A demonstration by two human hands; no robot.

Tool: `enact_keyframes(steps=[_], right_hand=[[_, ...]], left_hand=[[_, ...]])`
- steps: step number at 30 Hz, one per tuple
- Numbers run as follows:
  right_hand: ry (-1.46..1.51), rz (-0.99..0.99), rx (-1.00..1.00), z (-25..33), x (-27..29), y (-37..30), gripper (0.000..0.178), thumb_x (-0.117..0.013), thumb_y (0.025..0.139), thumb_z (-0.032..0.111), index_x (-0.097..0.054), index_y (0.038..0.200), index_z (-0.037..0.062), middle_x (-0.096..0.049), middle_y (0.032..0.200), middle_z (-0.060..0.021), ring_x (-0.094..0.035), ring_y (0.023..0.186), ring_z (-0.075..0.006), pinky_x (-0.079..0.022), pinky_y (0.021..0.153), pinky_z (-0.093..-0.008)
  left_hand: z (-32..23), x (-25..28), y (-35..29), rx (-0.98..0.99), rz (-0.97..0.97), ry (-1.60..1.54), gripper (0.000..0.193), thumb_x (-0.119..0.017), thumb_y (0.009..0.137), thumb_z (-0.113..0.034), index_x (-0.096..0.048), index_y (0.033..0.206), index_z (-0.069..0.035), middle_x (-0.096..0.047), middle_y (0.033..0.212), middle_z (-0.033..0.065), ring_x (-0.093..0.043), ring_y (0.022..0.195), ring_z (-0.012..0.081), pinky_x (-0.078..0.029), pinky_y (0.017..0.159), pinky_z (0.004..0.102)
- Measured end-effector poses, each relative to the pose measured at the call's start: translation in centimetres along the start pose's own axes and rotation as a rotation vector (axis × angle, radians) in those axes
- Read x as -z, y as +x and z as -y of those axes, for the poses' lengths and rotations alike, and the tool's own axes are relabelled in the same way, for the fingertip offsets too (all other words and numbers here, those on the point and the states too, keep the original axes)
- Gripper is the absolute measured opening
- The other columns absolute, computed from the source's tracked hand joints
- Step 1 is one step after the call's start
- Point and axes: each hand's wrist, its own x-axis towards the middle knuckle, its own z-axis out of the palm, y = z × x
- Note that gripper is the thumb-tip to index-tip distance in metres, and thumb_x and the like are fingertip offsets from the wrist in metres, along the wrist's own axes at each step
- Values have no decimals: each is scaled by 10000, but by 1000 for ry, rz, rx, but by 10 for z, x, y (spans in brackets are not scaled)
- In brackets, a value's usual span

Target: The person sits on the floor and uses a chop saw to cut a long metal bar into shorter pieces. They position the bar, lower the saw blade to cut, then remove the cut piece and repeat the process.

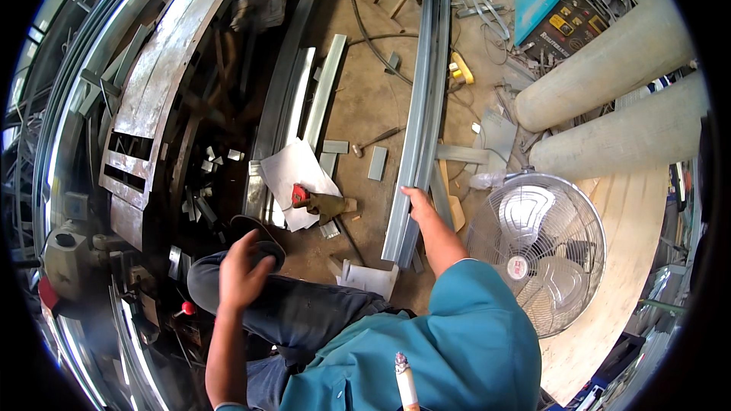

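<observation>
- Right hand (419,202) is closed around the near end of a long grey steel channel (422,84).
- The channel is dull, straight and ribbed, lying on the concrete floor (365,99) beside a standing fan (537,247).
- Left hand (242,272) hovers loosely open over the raised knee (304,308), holding nothing.

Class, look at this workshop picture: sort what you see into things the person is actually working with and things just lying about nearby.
In hand:
- long steel channel, gripped near its close end by the right hand
- left hand, held free above the raised knee

Lying about:
- standing fan
- white paper sheet
- blue welding machine
- short metal offcuts
</observation>
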Motion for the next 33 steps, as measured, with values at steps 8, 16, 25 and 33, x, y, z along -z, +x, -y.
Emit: enact_keyframes(steps=[8, 16, 25, 33], right_hand=[[-1265, -532, 241, 15, -29, 0, 321, -581, 893, 173, -721, 1123, -2, -707, 1165, -274, -669, 1103, -470, -544, 933, -528], [-546, 24, 651, -2, -133, -40, 504, -623, 931, 81, -527, 1397, -86, -665, 1257, -180, -647, 1061, -278, -533, 925, -400], [-551, 1091, 839, -33, -467, -370, 417, -572, 1002, 55, -533, 1411, -21, -643, 1191, -86, -602, 1001, -138, -498, 883, -273], [-453, 1101, 907, -179, -645, -413, 389, -558, 996, 21, -510, 1377, -43, -640, 1144, -79, -591, 1003, -132, -485, 920, -271]], left_hand=[[5, 43, -92, 131, -382, -120, 464, -688, 834, 64, -646, 1292, 0, -664, 1204, 118, -680, 1034, 210, -552, 905, 325], [90, 86, -187, 350, -822, -497, 320, -693, 944, -41, -673, 1263, -25, -739, 1065, 44, -695, 951, 121, -559, 833, 280], [248, 165, -370, 335, -2027, -1393, 179, -610, 1026, -258, -651, 1096, -98, -753, 957, 54, -715, 766, 170, -584, 618, 298], [393, 223, -332, 485, -1873, -1706, 791, -627, 963, -588, -409, 1458, -10, -562, 1401, 206, -602, 1186, 350, -485, 1012, 502]])
